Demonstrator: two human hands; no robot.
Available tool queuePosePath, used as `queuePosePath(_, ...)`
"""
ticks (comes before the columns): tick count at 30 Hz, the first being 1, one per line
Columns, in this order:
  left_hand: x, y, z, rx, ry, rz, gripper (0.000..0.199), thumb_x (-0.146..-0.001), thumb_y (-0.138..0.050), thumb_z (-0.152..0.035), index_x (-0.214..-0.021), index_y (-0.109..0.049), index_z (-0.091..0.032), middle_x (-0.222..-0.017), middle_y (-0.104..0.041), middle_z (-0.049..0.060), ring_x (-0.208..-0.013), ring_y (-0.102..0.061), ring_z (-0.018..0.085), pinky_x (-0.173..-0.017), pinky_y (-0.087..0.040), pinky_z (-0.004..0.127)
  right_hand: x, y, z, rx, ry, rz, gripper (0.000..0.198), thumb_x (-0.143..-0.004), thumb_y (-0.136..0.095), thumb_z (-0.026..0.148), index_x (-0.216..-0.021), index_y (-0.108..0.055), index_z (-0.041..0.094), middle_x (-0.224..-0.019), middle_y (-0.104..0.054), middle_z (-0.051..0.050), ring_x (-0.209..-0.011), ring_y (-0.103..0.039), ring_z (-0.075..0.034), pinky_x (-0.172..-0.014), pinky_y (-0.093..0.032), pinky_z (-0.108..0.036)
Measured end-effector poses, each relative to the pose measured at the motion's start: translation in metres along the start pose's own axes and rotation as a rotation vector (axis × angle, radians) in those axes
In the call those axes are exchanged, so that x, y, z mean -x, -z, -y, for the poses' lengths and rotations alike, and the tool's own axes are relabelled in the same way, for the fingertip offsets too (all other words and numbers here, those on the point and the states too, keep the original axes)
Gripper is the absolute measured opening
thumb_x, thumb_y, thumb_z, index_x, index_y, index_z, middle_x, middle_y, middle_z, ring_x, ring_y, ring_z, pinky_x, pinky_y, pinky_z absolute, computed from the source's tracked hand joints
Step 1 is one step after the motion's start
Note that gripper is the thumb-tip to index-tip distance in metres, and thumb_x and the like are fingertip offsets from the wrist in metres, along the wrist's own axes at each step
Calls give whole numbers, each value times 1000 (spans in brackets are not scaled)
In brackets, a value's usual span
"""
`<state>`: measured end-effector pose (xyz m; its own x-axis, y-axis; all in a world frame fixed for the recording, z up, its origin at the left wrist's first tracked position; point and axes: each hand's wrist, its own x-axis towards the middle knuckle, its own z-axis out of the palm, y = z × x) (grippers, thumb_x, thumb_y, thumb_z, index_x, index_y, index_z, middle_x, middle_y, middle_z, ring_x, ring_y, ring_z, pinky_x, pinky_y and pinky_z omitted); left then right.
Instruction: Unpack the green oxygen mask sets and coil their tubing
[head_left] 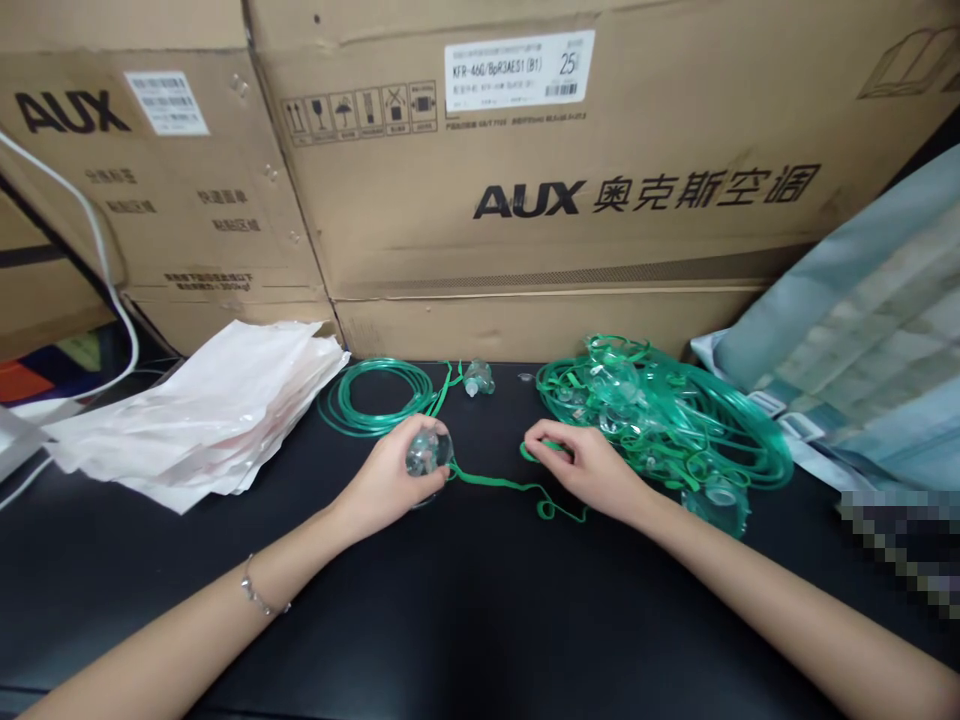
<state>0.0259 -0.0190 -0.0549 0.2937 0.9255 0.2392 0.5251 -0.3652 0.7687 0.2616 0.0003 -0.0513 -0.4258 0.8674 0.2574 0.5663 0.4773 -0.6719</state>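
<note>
My left hand (394,465) is closed around a clear plastic oxygen mask (429,452), just above the black tabletop. From the mask's edge a thin green elastic strap (491,481) runs to the right and curls loosely on the table. The fingers of my right hand (585,465) are pinched on a green strap end (534,452). Behind my left hand lies a coil of green tubing (379,395), with a small clear plastic piece (478,378) beside it. A tangled heap of masks, straps and tubing (652,410) rests just beyond my right hand.
A stack of white paper-like pouches (217,410) lies at the left. Large cardboard boxes (525,250) stand along the back of the black table (480,620). A light blue bag (862,330) with straps leans in at the right. A white cable (105,260) hangs at far left.
</note>
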Motion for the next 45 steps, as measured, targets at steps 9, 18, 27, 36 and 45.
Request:
queuePosePath(9,8,-21,-17,-73,-167,-6,28,-69,-54,-10,-94,-47,-19,-89,-52,2,-80,-52,14,-73,-42,27,10,-32,29,232,192,269,23,-90,-38,31,-85,-56,17,-86,-61,-5,-79,-57,-16,-70,-41,-26)
queuePosePath(18,7,-20,-15,-96,-113,-19,27,-65,-52,-4,-87,-49,-19,-83,-55,0,-77,-53,14,-71,-41,25,20,-26,28,95,452,231,19,-80,-38,11,-63,-42,18,-58,-41,3,-52,-36,-8,-51,-30,-19)
queuePosePath(27,9,-18,-15,-195,-75,-83,25,-67,-52,-6,-87,-48,-19,-84,-54,1,-80,-53,16,-73,-42,27,16,-19,14,45,430,48,22,-81,-39,13,-59,-40,17,-56,-37,3,-50,-35,-8,-51,-29,-20)
queuePosePath(36,14,-32,-19,-201,-219,-44,30,-72,-46,-4,-97,-43,-20,-93,-48,3,-85,-51,15,-76,-44,27,9,-37,33,205,43,217,31,-85,-46,44,-70,-47,17,-67,-53,0,-59,-48,-12,-54,-32,-24)
queuePosePath(45,9,-35,-12,-186,-199,-132,26,-70,-49,-4,-91,-44,-19,-88,-50,3,-84,-51,16,-76,-42,27,10,-37,21,-259,-22,314,32,-84,-45,30,-56,-40,16,-51,-33,6,-49,-29,-6,-46,-25,-19)
